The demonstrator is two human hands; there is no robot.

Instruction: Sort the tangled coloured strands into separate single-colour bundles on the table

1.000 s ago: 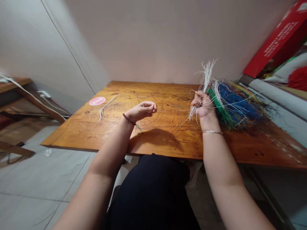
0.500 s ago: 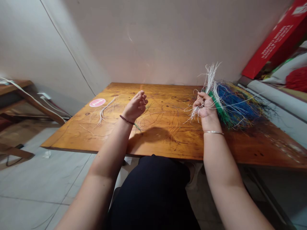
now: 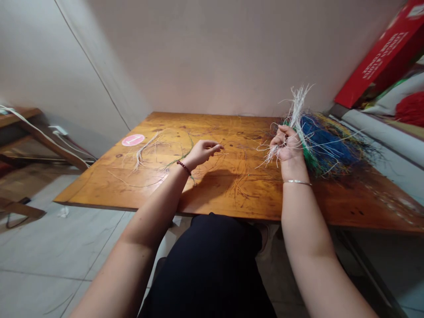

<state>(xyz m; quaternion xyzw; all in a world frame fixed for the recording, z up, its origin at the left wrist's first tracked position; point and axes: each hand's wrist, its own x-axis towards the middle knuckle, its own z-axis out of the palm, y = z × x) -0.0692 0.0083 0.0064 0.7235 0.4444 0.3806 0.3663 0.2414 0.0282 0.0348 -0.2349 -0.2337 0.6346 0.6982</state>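
My right hand (image 3: 286,145) is closed round a tuft of white strands (image 3: 296,104) that stick up above the fist and fan out below it. Just behind it lies a big heap of blue, green and yellow strands (image 3: 331,143) on the wooden table (image 3: 232,190). My left hand (image 3: 203,151) hovers over the middle of the table, thumb and fingertips pinched on a thin pale strand that runs to the right. A loose green strand (image 3: 180,158) curves on the table beside that wrist. A small bundle of white strands (image 3: 142,151) lies at the far left.
A pink round sticker (image 3: 133,140) sits near the table's left corner. A red box (image 3: 380,53), a white roll (image 3: 380,128) and a red bundle (image 3: 410,108) crowd the right side. Cables and a power strip (image 3: 58,130) lie at the left by the wall.
My left hand lifted toward the far side of the table, then came back down to the middle with its fingertips pinched. A green strand now lies curved beside it. My right hand barely moved.
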